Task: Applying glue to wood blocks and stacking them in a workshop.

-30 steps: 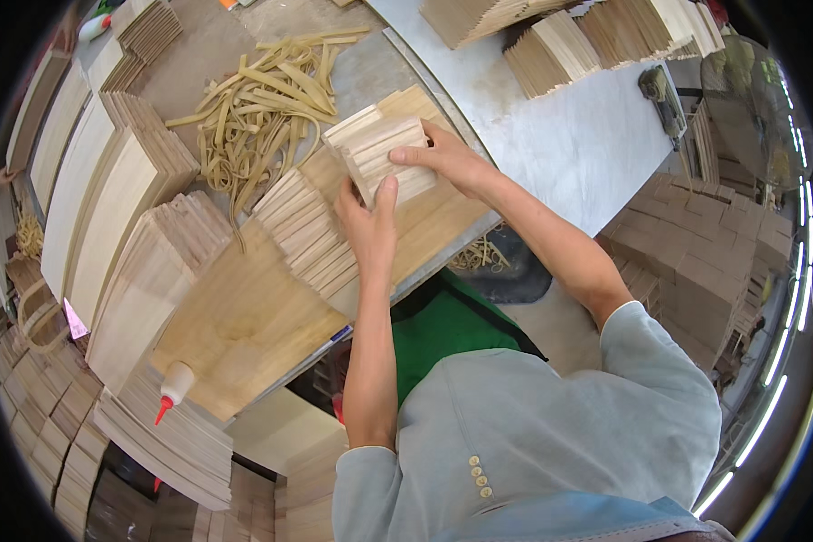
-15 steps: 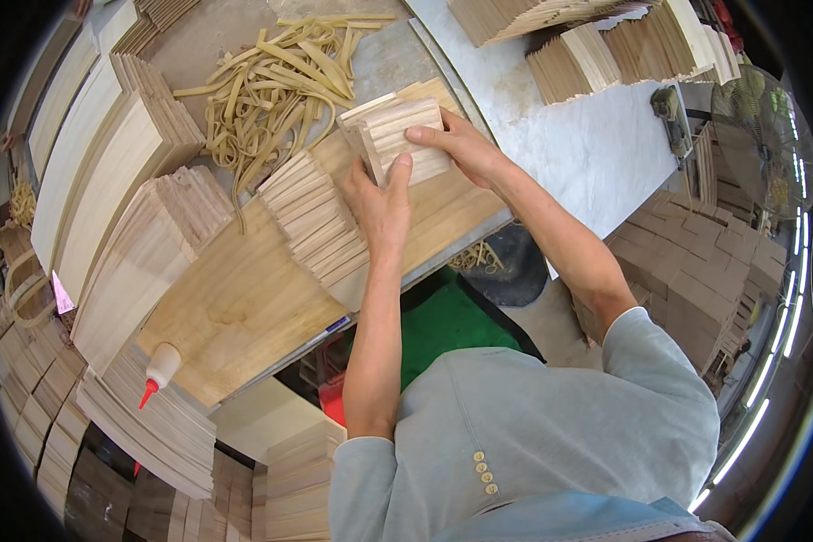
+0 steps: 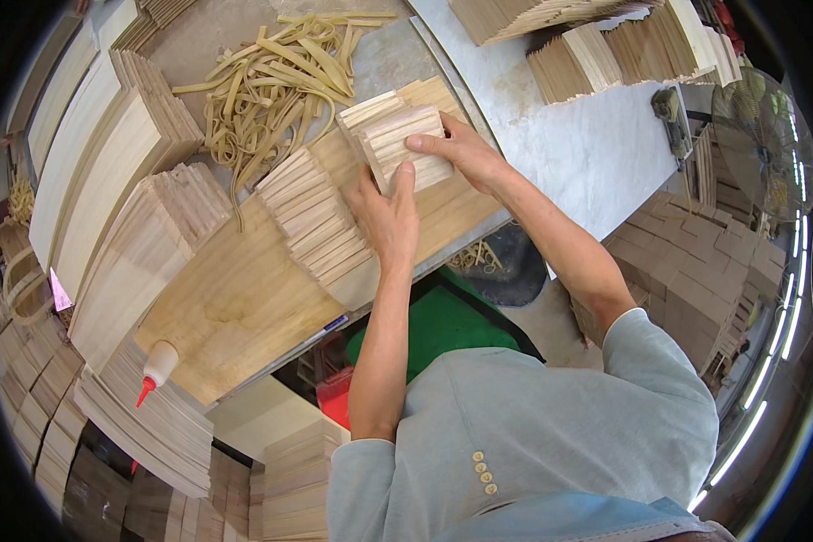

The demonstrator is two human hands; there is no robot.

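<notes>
Between my two hands is a small stack of thin wooden slats (image 3: 397, 137), held at the far edge of the work board. My left hand (image 3: 388, 212) grips its near left side, thumb laid over the top face. On the right side, my right hand (image 3: 461, 152) closes round the stack with its thumb on top. More pale wood (image 3: 370, 108) lies just behind the held stack. To the left of my left hand, a row of wooden slats (image 3: 312, 217) rests on the plywood board (image 3: 244, 298).
A tangle of yellowish bands (image 3: 280, 90) lies beyond the board. Tall stacks of wood boards (image 3: 108, 144) stand at left, near a white glue bottle with red nozzle (image 3: 160, 363). More wood stacks (image 3: 605, 59) sit on the pale table (image 3: 569, 135). A fan (image 3: 763, 144) stands at far right.
My left hand has shifted slightly to the right and nearer, still on the stack. The held stack has tilted a little; my right hand has barely moved.
</notes>
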